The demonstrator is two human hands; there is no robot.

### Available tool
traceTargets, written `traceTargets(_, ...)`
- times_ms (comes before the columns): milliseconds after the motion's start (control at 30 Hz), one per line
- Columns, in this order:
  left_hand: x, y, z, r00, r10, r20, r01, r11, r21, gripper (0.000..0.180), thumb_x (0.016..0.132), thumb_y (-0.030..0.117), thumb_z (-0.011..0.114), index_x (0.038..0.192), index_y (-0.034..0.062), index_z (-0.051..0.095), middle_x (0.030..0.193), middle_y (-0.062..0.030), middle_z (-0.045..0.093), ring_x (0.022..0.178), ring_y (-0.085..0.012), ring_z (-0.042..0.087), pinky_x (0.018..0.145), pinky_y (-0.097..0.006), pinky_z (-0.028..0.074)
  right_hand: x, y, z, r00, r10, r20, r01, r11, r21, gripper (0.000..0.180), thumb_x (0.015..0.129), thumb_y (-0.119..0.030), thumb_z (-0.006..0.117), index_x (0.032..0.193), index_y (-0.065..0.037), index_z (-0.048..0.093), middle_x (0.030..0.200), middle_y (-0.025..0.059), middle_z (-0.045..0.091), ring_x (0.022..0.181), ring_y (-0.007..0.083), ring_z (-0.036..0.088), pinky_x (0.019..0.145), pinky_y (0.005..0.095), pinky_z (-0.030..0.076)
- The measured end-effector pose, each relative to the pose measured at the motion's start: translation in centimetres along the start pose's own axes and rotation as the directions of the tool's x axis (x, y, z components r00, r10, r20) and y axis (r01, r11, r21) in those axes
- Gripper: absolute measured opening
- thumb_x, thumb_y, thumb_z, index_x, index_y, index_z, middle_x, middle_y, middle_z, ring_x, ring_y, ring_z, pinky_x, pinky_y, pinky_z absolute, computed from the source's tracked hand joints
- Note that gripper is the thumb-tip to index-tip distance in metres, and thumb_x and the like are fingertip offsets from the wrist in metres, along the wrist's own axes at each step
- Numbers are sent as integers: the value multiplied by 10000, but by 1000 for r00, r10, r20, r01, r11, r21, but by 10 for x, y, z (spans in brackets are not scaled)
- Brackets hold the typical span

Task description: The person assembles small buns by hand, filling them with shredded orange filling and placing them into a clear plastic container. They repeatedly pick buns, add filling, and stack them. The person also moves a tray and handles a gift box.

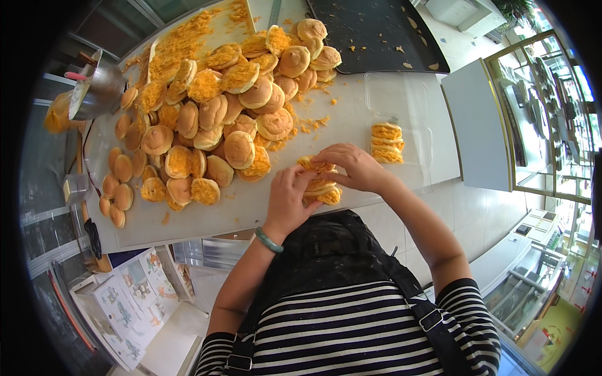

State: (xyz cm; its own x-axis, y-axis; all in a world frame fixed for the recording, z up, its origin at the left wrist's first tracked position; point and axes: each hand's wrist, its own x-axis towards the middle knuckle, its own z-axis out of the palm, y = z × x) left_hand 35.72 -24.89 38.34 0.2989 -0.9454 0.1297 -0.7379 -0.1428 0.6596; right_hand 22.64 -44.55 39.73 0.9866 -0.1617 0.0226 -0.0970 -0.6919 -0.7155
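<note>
1. Two bare hands hold a small row of buns (328, 193) between them, near the front edge of the counter (144, 229). The left hand (287, 197) is curled round the near side. The right hand (353, 166) is bent over the far end, with its fingers close in. The fingers hide part of the buns.
2. The buns look soft, so a hard squeeze could squash them. A loose hold could let one slip out, and with the edge so near, it might drop off.
3. Orange fluff sticks to the buns. Rubbing fingers could knock some of it off.
4. To the right, another row of buns (387, 144) sits in a clear plastic box (401, 94). The box looks thin, so a bump from the right arm could shove it.
5. To the left is a big, heaped pile of buns (239, 149). A nudge from the left arm could make some roll.
6. Farther off are a black tray (376, 28) and a metal bowl (108, 91).
</note>
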Motion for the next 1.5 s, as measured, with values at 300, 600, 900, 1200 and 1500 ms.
traceTargets(300,16,-13,-7,989,-24,147,22,1000,19,1093,634,231,945,1531,68,340,1459,-183,405,1307,-397,461,1109,-493,407,-19,-11,25,993,101,-65,-109,985,-131,983,650,-353,908,1493,-131,453,1426,152,503,1339,349,500,1079,459,451)
traceTargets(600,39,20,-16,962,-97,257,172,941,-290,871,698,74,885,1446,101,439,1344,-136,452,1180,-310,564,933,-368,561,-38,-22,-1,971,181,-155,-154,973,174,763,680,-158,850,1374,-142,534,1278,171,535,1173,393,602,965,447,529)
traceTargets(900,179,126,83,939,244,241,-181,949,-257,830,722,149,865,1435,54,449,1356,-171,470,1190,-353,569,1021,-408,522,-133,41,-148,847,470,-250,-453,883,127,789,675,-149,882,1376,-139,521,1312,130,529,1187,347,619,991,411,558)
traceTargets(1200,198,135,111,889,204,409,-354,874,333,782,669,423,898,1297,78,584,1255,-97,571,1189,-279,536,1029,-401,412,-143,88,-128,893,397,-212,-441,865,-238,771,675,-225,905,1366,-155,570,1389,92,529,1204,315,568,1057,424,473)
traceTargets(1500,233,58,80,979,158,126,-166,985,56,688,825,527,788,1199,-27,627,1288,-205,561,1194,-384,537,1002,-493,460,-180,70,-126,785,396,-476,-467,883,-36,658,769,-244,852,1348,-71,590,1341,107,554,1215,302,553,1044,429,469)
